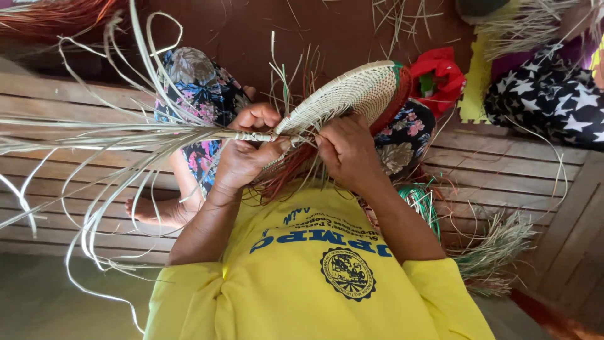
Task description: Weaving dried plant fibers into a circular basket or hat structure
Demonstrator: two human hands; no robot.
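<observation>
Left hand [242, 154] clamps bundle of pale fibre strands [126, 135] at rim of woven disc [352, 94]. Bundle's long axis runs level, loose ends pointing away to person's left. Right hand [346, 151] pinches rim just beside it. Disc tilts up over lap.

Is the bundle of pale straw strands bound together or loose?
Bound where the left hand grips the straw bundle, beside the woven basket; farther left, it spreads loose.

Loose pale straw strands [94, 135] crowd the left; wooden slats [503, 170] lie open rightward
</observation>
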